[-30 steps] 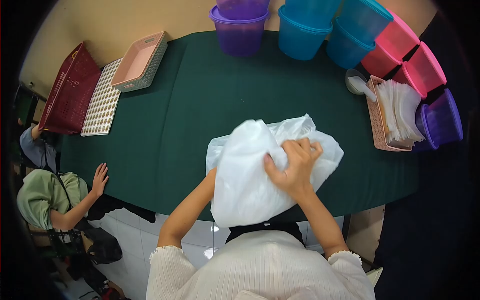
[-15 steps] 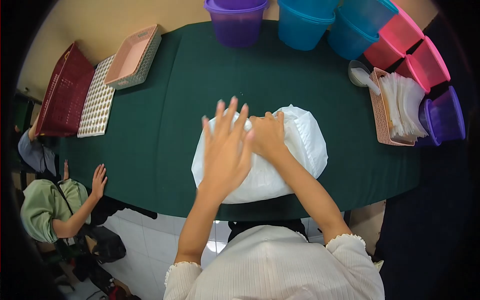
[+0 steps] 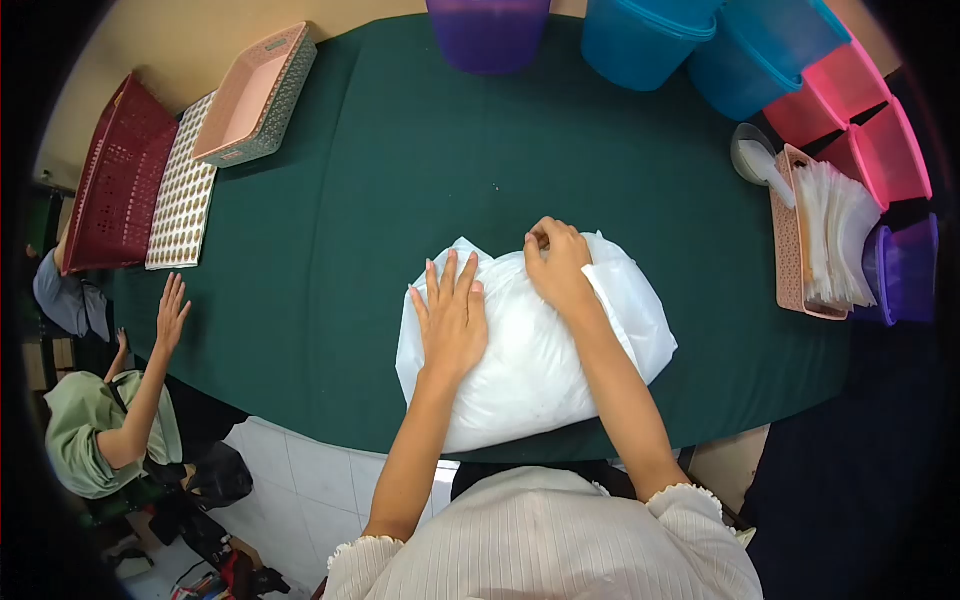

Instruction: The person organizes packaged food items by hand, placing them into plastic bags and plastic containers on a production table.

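A full white plastic bag (image 3: pixel 525 350) lies near the front edge of the table, bulging with white contents. My left hand (image 3: pixel 452 325) rests flat on its left side, fingers stretched and apart. At the bag's far edge, my right hand (image 3: pixel 560 265) has its fingers curled and pinched on the plastic. A loose flap of the bag stands out beside my right wrist. Exactly what the bag contains cannot be made out.
Purple (image 3: pixel 488 35), blue (image 3: pixel 645 45) and pink tubs (image 3: pixel 885 150) line the back and right. A scoop (image 3: pixel 765 165) lies by a basket of clear bags (image 3: pixel 835 235). Baskets (image 3: pixel 255 110) stand at left. A person in green (image 3: pixel 85 435) is at the left edge.
My left hand has come down from above the bag onto its left side. My right hand has stayed at the far edge. The person at left has moved a hand up and leftward.
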`<action>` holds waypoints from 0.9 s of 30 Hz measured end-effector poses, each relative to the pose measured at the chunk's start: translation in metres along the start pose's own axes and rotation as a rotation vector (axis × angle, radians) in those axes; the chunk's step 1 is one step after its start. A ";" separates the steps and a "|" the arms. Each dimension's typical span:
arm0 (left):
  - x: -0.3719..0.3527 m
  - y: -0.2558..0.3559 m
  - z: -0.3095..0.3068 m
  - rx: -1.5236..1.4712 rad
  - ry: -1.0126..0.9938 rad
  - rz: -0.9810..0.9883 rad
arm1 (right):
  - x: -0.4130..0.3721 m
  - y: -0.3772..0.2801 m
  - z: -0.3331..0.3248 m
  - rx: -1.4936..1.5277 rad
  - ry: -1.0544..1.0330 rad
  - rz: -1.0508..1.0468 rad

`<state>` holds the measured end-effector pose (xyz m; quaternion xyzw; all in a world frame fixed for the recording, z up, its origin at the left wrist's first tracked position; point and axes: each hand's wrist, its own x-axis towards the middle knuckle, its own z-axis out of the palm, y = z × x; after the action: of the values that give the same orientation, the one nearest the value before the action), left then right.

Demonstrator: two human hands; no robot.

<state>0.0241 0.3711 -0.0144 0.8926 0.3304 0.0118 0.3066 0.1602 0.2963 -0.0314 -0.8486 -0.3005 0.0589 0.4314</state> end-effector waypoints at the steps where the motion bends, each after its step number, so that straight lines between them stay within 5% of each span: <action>1: 0.001 -0.002 0.003 -0.005 0.025 0.003 | 0.000 0.002 0.004 0.001 -0.009 0.009; 16: 0.004 -0.010 0.019 -0.093 0.066 -0.068 | -0.003 0.017 0.028 0.112 0.175 0.018; 19: 0.002 -0.011 0.022 -0.122 0.080 -0.065 | 0.000 0.020 0.019 0.305 0.077 0.077; 21: 0.001 -0.013 0.025 -0.151 0.089 -0.067 | 0.009 0.025 0.004 1.074 -0.012 0.475; 22: 0.000 -0.015 0.026 -0.182 0.090 -0.085 | 0.012 0.037 -0.007 1.367 -0.177 0.475; 23: 0.001 -0.015 0.026 -0.176 0.098 -0.075 | 0.015 0.045 -0.011 1.373 -0.173 0.463; 25: -0.001 -0.016 0.028 -0.226 0.124 -0.066 | 0.015 0.052 -0.016 1.882 -0.307 0.500; 27: 0.002 -0.017 0.030 -0.228 0.135 -0.058 | 0.017 0.052 -0.018 1.900 -0.308 0.492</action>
<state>0.0221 0.3664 -0.0486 0.8392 0.3723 0.1005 0.3835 0.2042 0.2704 -0.0574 -0.1720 0.0033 0.4729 0.8642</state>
